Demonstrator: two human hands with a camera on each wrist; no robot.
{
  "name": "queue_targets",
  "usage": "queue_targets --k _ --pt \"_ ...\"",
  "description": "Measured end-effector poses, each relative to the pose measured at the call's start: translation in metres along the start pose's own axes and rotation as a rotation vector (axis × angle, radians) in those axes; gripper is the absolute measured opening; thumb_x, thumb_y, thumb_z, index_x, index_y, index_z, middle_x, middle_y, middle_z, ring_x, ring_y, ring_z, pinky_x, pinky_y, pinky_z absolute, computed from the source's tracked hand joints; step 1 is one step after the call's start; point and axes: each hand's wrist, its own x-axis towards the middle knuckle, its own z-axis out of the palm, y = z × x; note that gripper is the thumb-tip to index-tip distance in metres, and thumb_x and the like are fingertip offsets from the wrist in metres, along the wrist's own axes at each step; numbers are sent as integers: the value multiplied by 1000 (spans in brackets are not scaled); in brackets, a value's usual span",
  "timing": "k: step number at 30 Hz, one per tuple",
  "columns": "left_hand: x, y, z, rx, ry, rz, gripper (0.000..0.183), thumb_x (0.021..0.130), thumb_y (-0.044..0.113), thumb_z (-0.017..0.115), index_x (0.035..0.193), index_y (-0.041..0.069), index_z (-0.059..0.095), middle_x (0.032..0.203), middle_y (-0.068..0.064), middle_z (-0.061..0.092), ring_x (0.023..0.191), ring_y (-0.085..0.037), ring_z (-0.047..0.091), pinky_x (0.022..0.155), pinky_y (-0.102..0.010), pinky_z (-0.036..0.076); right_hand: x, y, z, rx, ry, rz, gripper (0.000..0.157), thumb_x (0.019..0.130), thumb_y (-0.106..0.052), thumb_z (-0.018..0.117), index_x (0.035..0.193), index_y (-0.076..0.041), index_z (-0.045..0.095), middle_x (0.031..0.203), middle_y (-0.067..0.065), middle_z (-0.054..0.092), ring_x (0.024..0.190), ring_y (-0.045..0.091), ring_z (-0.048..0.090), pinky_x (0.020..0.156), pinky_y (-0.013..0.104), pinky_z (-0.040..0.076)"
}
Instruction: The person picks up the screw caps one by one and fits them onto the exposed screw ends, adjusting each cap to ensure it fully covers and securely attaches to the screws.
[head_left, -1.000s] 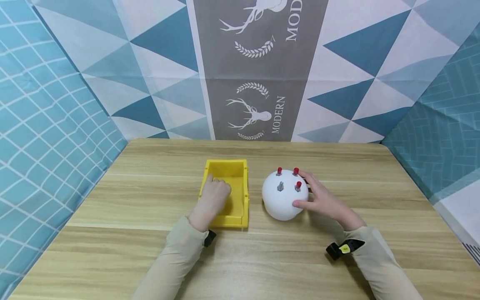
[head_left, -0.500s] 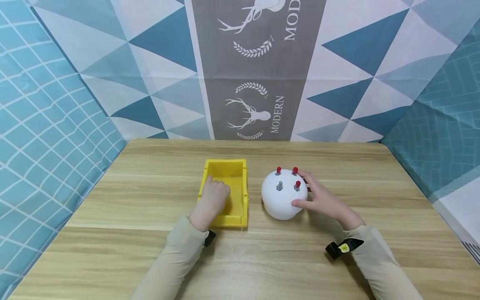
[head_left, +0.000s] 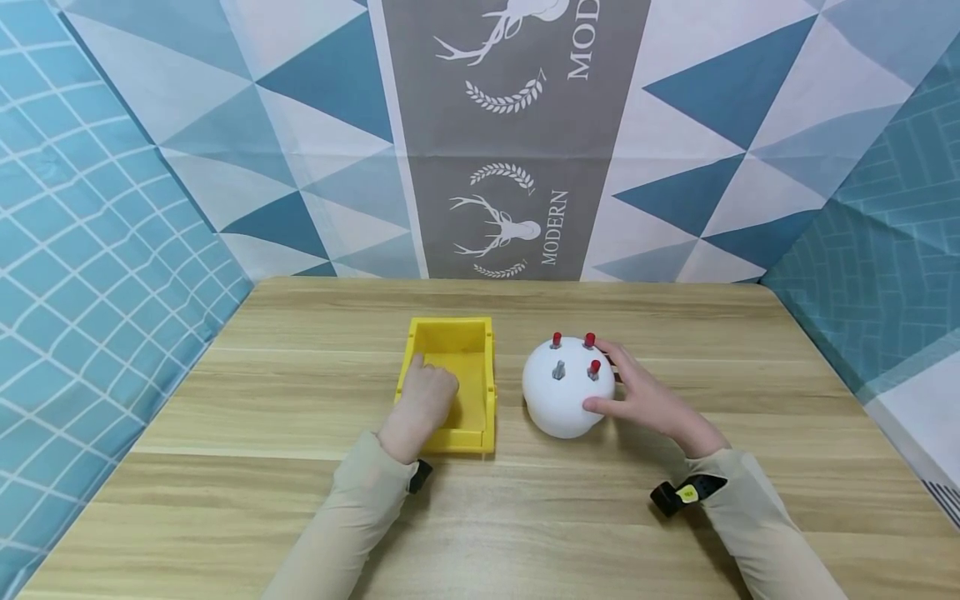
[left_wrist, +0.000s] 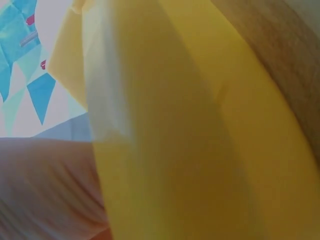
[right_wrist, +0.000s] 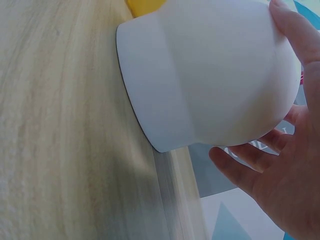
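A white rounded body (head_left: 564, 404) on a broader base stands on the table, with metal posts on top. Three posts carry red caps (head_left: 590, 340); one metal post (head_left: 558, 371) is bare. My right hand (head_left: 637, 396) holds the body from its right side, thumb (right_wrist: 292, 25) on the near face and fingers spread round the far side. Left of it is a yellow bin (head_left: 491, 408). My left hand (head_left: 429, 396) reaches down into the bin, its fingertips mostly hidden; I cannot tell whether they pinch anything. The bin wall (left_wrist: 170, 125) covers most of the left wrist view.
The wooden table (head_left: 577, 525) ends at a back edge against a patterned cloth backdrop (head_left: 517, 150). Blue patterned sheets (head_left: 97, 208) stand at either side. Black straps with small devices (head_left: 678, 496) sit on both wrists.
Almost nothing differs. The head view has shifted very slightly, while both hands, the bin and the white body keep their places.
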Motion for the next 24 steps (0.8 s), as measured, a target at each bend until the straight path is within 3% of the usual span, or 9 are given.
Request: queue_targets --k 6,14,18,24 --pt "4 1 0 -12 -116 -14 13 76 0 61 73 12 66 71 -1 63 71 -17 59 99 -41 34 1 0 0 10 -3 -2 93 74 -42 71 143 -13 16 142 12 24 122 35 37 94 56 37" --pt "5 1 0 -21 -149 -14 15 77 -1 60 76 12 66 75 -2 65 73 -18 60 100 -41 33 0 -1 -1 6 -2 -5 93 74 -42 71 143 -13 16 142 11 24 123 34 36 96 56 36" --pt "4 1 1 -25 -127 -5 15 77 -2 59 73 11 65 73 -2 64 72 -18 60 98 -41 35 -1 -1 -1 4 0 -14 93 74 -42 71 143 -13 16 142 11 24 123 34 36 96 56 35" --pt "3 -1 0 -28 5 13 22 75 -2 60 59 12 56 60 0 57 58 -15 53 77 -35 40 -1 -1 -1 0 -3 -12 93 75 -41 71 143 -12 15 142 11 24 123 34 37 96 56 36"
